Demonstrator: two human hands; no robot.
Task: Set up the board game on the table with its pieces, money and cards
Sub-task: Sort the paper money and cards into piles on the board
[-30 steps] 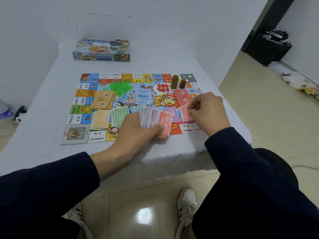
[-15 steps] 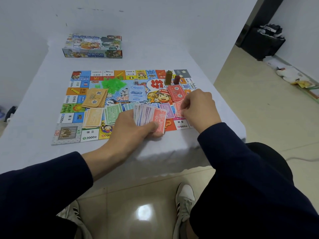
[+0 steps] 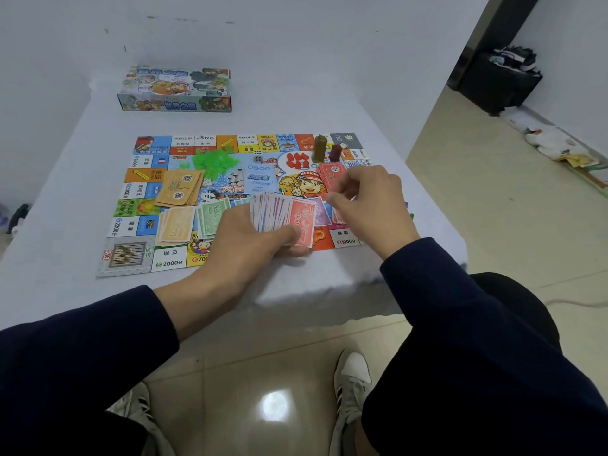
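Observation:
The colourful game board (image 3: 141, 258) lies flat on the white table (image 3: 49, 225). My left hand (image 3: 243, 238) grips a fanned stack of play money (image 3: 279, 217), a red note on top, over the board's near edge. My right hand (image 3: 368, 199) hovers just right of the stack with fingers curled and pinched; whether it holds a note is hidden. Sorted piles lie on the board: tan notes (image 3: 179, 190), orange notes (image 3: 174, 223), green notes (image 3: 210, 215), a red pile (image 3: 330, 174) and a purple note (image 3: 320, 212). Green plastic houses (image 3: 214, 161), a die (image 3: 257, 157) and two pawns (image 3: 319, 148) stand further back.
The game box (image 3: 176, 90) sits at the table's far side near the wall. The table's right edge runs close beside my right hand, with tiled floor beyond. My legs and shoes are below the near edge. A dark bin stands in the far right corner.
My right hand has lifted a little off the red pile and drawn towards the stack. My left hand keeps its hold on the fanned notes. The camera has shifted slightly.

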